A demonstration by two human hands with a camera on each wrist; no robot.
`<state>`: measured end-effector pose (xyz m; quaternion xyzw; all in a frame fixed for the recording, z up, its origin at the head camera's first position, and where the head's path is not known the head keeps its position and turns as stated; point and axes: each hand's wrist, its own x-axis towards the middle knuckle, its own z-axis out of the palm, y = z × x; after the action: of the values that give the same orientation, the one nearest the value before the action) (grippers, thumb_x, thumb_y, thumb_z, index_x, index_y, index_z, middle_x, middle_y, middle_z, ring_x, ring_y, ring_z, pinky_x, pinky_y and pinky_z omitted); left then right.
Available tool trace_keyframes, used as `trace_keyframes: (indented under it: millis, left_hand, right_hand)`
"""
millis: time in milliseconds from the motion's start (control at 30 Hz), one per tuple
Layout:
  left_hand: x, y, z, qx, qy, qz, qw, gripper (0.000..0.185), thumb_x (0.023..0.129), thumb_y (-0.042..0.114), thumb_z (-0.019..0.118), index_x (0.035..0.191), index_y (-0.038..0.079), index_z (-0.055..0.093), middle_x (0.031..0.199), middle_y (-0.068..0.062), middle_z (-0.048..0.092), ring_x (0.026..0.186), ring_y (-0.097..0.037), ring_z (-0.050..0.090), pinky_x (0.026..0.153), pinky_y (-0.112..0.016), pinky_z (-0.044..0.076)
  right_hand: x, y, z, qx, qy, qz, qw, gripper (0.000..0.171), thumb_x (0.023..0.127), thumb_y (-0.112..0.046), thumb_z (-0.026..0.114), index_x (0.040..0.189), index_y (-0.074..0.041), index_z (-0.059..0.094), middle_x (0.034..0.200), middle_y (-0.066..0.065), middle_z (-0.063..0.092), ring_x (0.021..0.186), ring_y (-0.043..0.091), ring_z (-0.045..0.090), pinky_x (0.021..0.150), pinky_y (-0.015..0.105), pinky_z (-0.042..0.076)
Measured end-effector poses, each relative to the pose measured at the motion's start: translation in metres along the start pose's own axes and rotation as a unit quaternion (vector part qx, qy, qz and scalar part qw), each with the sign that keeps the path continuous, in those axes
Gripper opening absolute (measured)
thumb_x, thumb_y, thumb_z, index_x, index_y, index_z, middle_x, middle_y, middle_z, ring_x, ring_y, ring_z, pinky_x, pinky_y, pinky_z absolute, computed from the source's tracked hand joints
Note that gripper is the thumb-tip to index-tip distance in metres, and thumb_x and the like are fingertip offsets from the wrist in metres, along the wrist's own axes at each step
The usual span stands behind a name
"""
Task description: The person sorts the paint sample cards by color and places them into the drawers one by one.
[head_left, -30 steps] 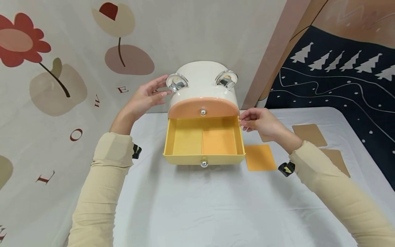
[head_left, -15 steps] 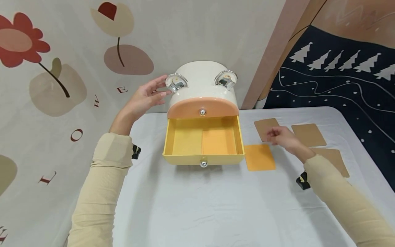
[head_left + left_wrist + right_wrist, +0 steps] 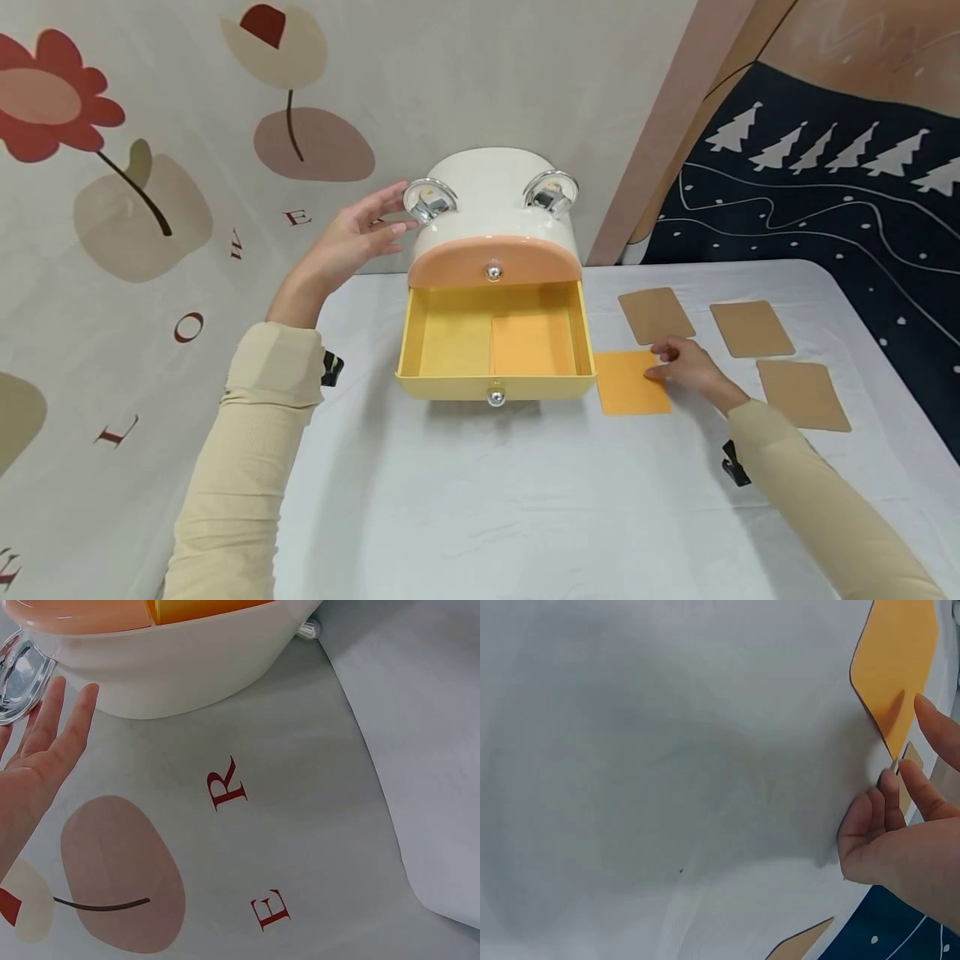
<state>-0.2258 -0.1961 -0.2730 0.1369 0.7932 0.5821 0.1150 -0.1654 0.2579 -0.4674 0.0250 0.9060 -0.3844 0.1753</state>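
A rounded white drawer box (image 3: 491, 187) stands against the backdrop, with two silver ear-shaped parts on top. Its peach upper drawer (image 3: 450, 262) is closed; the yellow lower drawer (image 3: 450, 388) is pulled out, an orange card (image 3: 531, 346) lying in its right half. With fingers extended, my left hand (image 3: 352, 233) is at the left silver ear (image 3: 431, 200). My right hand (image 3: 686, 367) reaches the right edge of another orange card (image 3: 630, 387) on the table; its thumb is over the card, its index fingertip (image 3: 909, 771) by the corner, with a gap between them.
Brown cards (image 3: 656, 315) lie on the white-covered table (image 3: 480, 500) at the right, two more of them (image 3: 752, 328) further out. Behind stands a printed fabric backdrop (image 3: 465, 75), and a dark blue cloth with white trees (image 3: 825, 192) hangs at the right.
My right hand has moved from the drawer's right side out to the orange card on the table, uncovering the brown cards. My left hand has stayed at the silver ear.
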Motion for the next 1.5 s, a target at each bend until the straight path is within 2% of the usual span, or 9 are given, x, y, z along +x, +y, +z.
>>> trace_keyframes:
  millis: [300,600,833,1000,1133,1233,1300,1367,1500]
  left_hand:
    - [0.0,0.001,0.001,0.001,0.001,-0.001,1.0,0.056,0.094,0.006,0.049,0.145,0.015,0.027,0.137,-0.013,0.038,0.122,-0.028,0.043,0.097,-0.043,0.039]
    - [0.0,0.0,0.0,0.002,0.001,-0.002,1.0,0.056,0.094,0.006,0.049,0.144,0.015,0.028,0.137,-0.013,0.038,0.121,-0.027,0.044,0.097,-0.043,0.039]
    - [0.0,0.0,0.0,0.004,0.001,0.001,1.0,0.056,0.094,0.006,0.049,0.144,0.015,0.028,0.136,-0.013,0.038,0.121,-0.028,0.044,0.096,-0.043,0.04]
    - [0.0,-0.001,0.0,0.004,0.002,-0.001,1.0,0.056,0.094,0.006,0.049,0.144,0.015,0.028,0.136,-0.013,0.038,0.122,-0.028,0.044,0.097,-0.043,0.04]
    - [0.0,0.0,0.0,0.006,0.001,0.0,1.0,0.056,0.093,0.006,0.049,0.144,0.015,0.028,0.136,-0.013,0.038,0.122,-0.029,0.043,0.097,-0.043,0.04]
    - [0.0,0.0,0.0,0.008,0.0,0.001,1.0,0.056,0.093,0.006,0.049,0.144,0.015,0.028,0.136,-0.013,0.038,0.122,-0.029,0.044,0.096,-0.043,0.04]
    - [0.0,0.001,0.0,0.008,0.0,0.001,1.0,0.056,0.094,0.006,0.049,0.144,0.015,0.028,0.136,-0.013,0.038,0.121,-0.028,0.044,0.097,-0.043,0.04]
    - [0.0,0.001,0.0,0.009,-0.001,0.0,1.0,0.056,0.094,0.006,0.049,0.144,0.015,0.028,0.136,-0.013,0.038,0.121,-0.027,0.044,0.097,-0.044,0.039]
    - [-0.001,0.002,0.0,0.013,-0.002,-0.003,0.9999,0.056,0.094,0.007,0.05,0.144,0.016,0.028,0.137,-0.011,0.038,0.122,-0.027,0.044,0.097,-0.043,0.039]
  right_hand:
    - [0.001,-0.007,0.006,-0.037,0.01,-0.003,0.999,0.046,0.077,-0.007,0.072,0.111,0.01,0.046,0.096,0.019,0.044,0.088,0.032,0.04,0.074,0.037,0.038]
    - [-0.001,-0.003,0.006,-0.039,0.007,0.001,0.999,0.026,0.078,-0.002,0.069,0.091,0.005,0.048,0.089,0.016,0.044,0.083,0.029,0.04,0.069,0.034,0.037]
    - [-0.005,0.0,-0.007,0.038,-0.021,0.027,0.999,0.018,0.084,-0.003,0.062,0.096,0.006,0.051,0.081,0.008,0.055,0.073,0.019,0.051,0.062,0.024,0.045]
    - [-0.011,0.0,-0.02,0.086,-0.024,0.039,0.995,0.023,0.09,-0.001,0.053,0.11,0.01,0.05,0.091,0.012,0.059,0.076,0.016,0.055,0.067,0.021,0.051]
    - [-0.016,-0.006,-0.039,0.104,-0.012,0.022,0.994,0.026,0.093,0.0,0.047,0.115,0.014,0.047,0.094,0.01,0.059,0.076,0.013,0.054,0.07,0.022,0.052]
    - [-0.02,-0.016,-0.059,0.143,0.001,-0.001,0.99,0.028,0.093,0.002,0.047,0.115,0.017,0.044,0.085,-0.001,0.059,0.071,0.007,0.055,0.069,0.022,0.052]
    - [-0.023,-0.027,-0.074,0.177,0.012,-0.013,0.984,0.023,0.092,0.003,0.048,0.112,0.014,0.049,0.08,-0.007,0.059,0.069,0.007,0.055,0.068,0.021,0.052]
    - [-0.028,-0.04,-0.088,0.201,0.029,-0.024,0.979,0.015,0.091,0.002,0.05,0.104,0.002,0.058,0.079,-0.01,0.059,0.069,0.008,0.056,0.067,0.02,0.052]
    - [-0.036,-0.071,-0.111,0.222,0.055,-0.06,0.972,0.023,0.092,0.0,0.051,0.09,-0.018,0.066,0.083,-0.01,0.061,0.071,0.01,0.056,0.067,0.019,0.051]
